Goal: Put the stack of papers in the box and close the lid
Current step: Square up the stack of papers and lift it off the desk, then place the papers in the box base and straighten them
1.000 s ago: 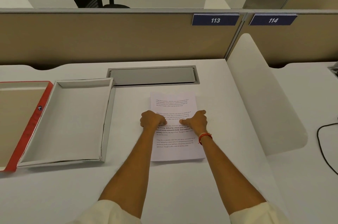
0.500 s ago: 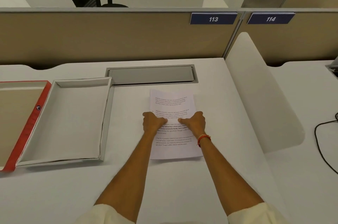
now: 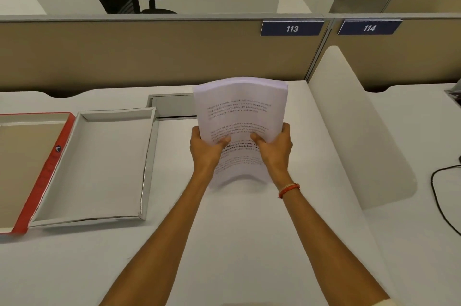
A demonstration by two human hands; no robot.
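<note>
White worktop [image 3: 249,243] with beige partition [image 3: 149,56] behind. Open white box [image 3: 147,168] lies on the worktop left of centre, empty, its red-edged lid [image 3: 47,171] flat beside it on the far left, touching. Papers [image 3: 239,111], printed side up, are off the worktop right of the box, bowed upward in the middle. Left hand [image 3: 205,149] clamps the stack's left edge, right hand [image 3: 275,147] the right edge, thumbs on top. Red band [image 3: 288,190] on the right wrist.
</note>
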